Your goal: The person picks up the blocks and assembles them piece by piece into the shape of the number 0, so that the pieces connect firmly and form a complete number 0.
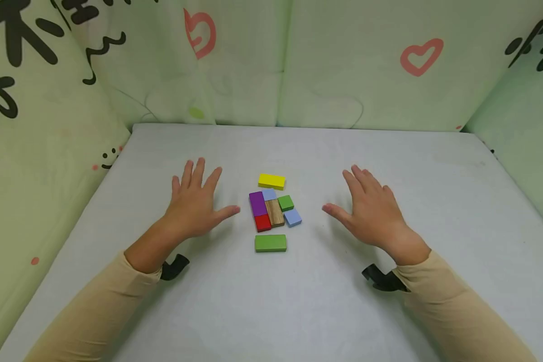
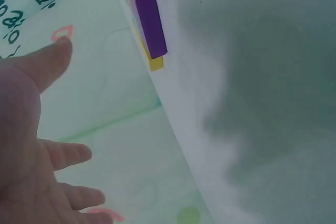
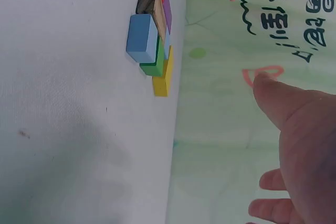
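Observation:
In the head view, my left hand (image 1: 192, 208) hovers left of a small group of coloured blocks, fingers spread and holding nothing. My right hand (image 1: 373, 213) is held to their right, its fingers straight and also holding nothing. Between the hands, a purple block (image 1: 258, 203), a red block (image 1: 263, 222), a wood-grain block (image 1: 274, 213) and a light blue block (image 1: 269, 194) lie close together. Beside them are a small green block (image 1: 285, 202) and a tilted light blue block (image 1: 292, 217). A yellow block (image 1: 272, 181) lies behind the group, a long green block (image 1: 270, 243) in front.
The blocks lie on a white table (image 1: 321, 311). Pale green curtains (image 1: 344, 65) with printed drawings hang behind it and at both sides. A black strap (image 1: 175, 267) shows at the left wrist and another black strap (image 1: 383, 279) at the right.

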Demonstrator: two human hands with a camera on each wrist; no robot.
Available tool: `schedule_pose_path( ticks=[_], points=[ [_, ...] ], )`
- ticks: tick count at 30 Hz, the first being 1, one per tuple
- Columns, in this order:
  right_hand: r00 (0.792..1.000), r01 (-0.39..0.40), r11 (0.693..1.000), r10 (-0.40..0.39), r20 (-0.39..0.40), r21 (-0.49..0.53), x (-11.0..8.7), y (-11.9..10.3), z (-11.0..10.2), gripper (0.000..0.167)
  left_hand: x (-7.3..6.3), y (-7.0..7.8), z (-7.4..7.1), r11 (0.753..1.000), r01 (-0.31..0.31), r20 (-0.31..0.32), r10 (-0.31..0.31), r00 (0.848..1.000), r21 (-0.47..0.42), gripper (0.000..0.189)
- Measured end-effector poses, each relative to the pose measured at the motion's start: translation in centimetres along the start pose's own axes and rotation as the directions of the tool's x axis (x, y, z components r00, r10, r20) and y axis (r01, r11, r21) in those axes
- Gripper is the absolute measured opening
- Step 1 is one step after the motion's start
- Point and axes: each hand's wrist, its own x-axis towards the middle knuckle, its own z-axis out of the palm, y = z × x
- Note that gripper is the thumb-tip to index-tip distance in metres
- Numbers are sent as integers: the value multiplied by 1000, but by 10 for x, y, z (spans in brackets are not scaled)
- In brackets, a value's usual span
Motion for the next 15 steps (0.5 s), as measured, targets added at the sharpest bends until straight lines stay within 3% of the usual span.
schedule_pose_path(
  ticks=[6, 15],
  points=[
    [993, 99, 981, -87, -77, 168, 0, -5, 7, 76, 0, 1, 1, 996, -71, -33, 69, 997, -62, 81],
    [988, 141, 957, -121, -92, 253, 0, -16, 15, 71, -1, 8, 3, 987, -88, -1, 89, 996, -131, 62]
  ],
)
